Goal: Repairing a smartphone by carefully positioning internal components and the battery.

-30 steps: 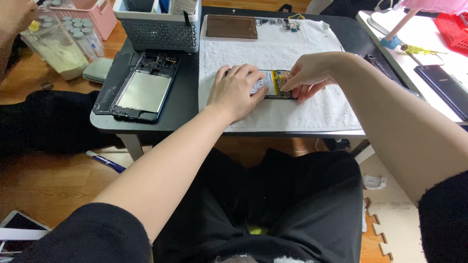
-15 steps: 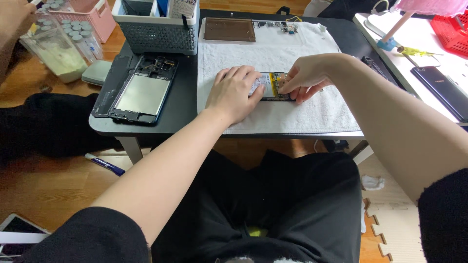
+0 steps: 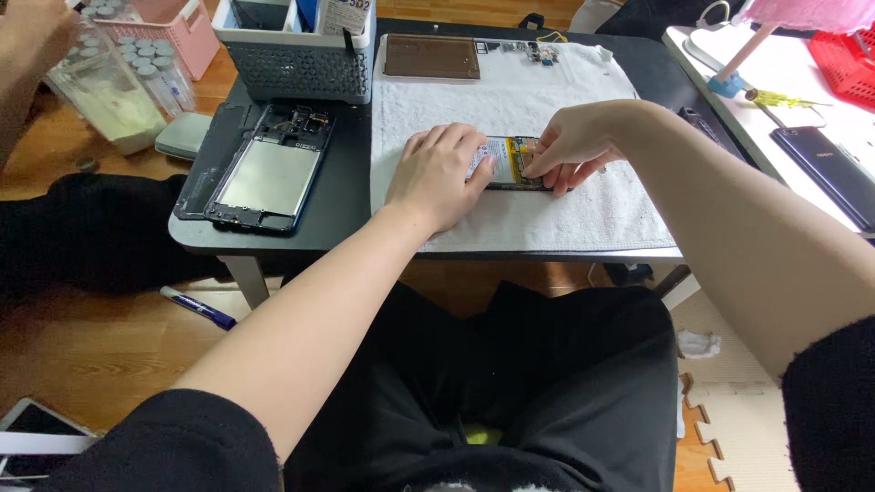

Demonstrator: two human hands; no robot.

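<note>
Opened phone [image 3: 510, 164] lies on the white towel [image 3: 510, 100], near the middle of the black table [image 3: 351, 196]. Left hand [image 3: 442, 173] rests flat, palm down, on its 9 o'clock end — fingers spread, gripping nothing. Right hand [image 3: 570, 146], wrist bent, comes in from 3 o'clock; its fingertips pinch together on the phone's yellow part.

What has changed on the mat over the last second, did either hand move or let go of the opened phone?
Almost nothing. The left hand still lies flat on the opened phone, and the right hand still pinches at its inside, fingertips in the same spot. Neither let go. The white mat, the disassembled tablet and the grey basket stayed put; only the view shifted slightly.
</note>
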